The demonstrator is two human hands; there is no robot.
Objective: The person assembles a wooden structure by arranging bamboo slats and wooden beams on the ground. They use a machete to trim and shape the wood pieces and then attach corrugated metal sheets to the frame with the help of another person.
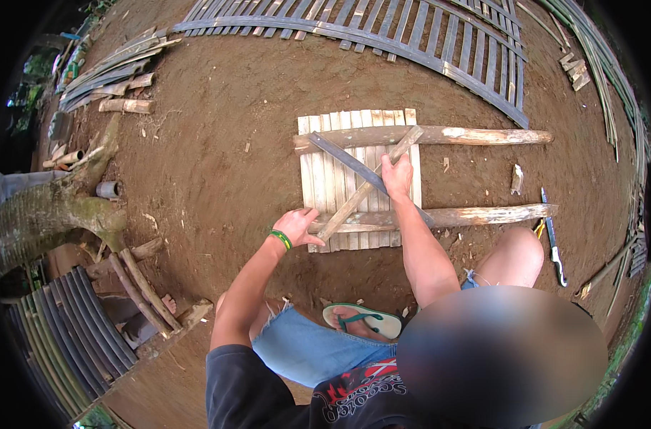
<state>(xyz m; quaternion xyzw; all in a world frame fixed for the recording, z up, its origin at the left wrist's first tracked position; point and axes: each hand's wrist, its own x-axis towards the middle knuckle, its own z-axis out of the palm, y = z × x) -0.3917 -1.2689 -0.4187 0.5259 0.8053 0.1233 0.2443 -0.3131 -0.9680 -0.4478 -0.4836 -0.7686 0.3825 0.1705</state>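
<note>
My right hand [397, 176] is closed on a light wooden slat [353, 204], which slants across a panel of pale slats [317, 175]. Crossing beneath it is a dark slat [343, 157], so the two form an X. My left hand [295, 226], with a green and yellow wristband, rests at the left end of the near pole [476, 216]. Its thumb and fingers are spread around that end, with the thumb by the light slat's lower tip. A far pole [476, 135] lies across the panel's upper part, roughly parallel to the near one.
A saw [551, 239] with a white handle lies on the dirt at right. Beyond the panel is a large slatted frame [411, 43]. Split bamboo [114, 68] is piled far left, above a tree trunk [61, 211]. A slatted bench [71, 339] stands at lower left.
</note>
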